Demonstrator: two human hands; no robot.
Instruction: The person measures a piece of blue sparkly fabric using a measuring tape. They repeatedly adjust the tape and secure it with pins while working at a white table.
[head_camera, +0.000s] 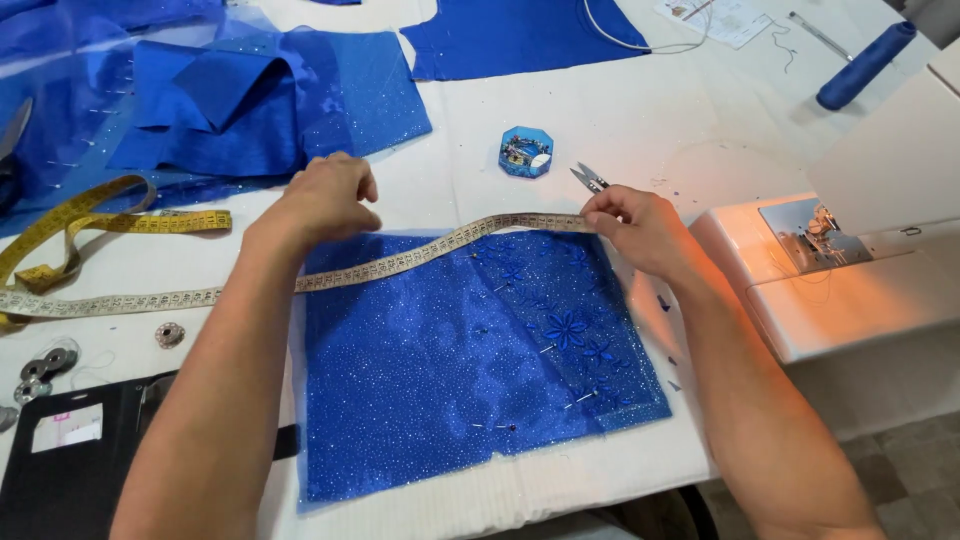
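— Where's the tape measure (420, 255)?
— Across the top edge of the blue glitter panel (440, 370). The right hand (640, 228) pinches its end at two o'clock; the left hand (325, 200) presses it flat at ten.
— Advice?
— Keep it taut along the edge, I'd say.

A: Any packages, labels, signs or screens near the sewing machine (850, 290)?

B: No screen or sign. Far left of the machine, at the near corner of the surface (620, 120), lies a black case (70, 460) with a small white label (65, 430), rectangular, with a pinkish mark.

A: Anything else?

B: Beyond the machine, at the far edge, a white printed paper (725, 18). Left of the machine sits a small blue octagonal box (526, 151).
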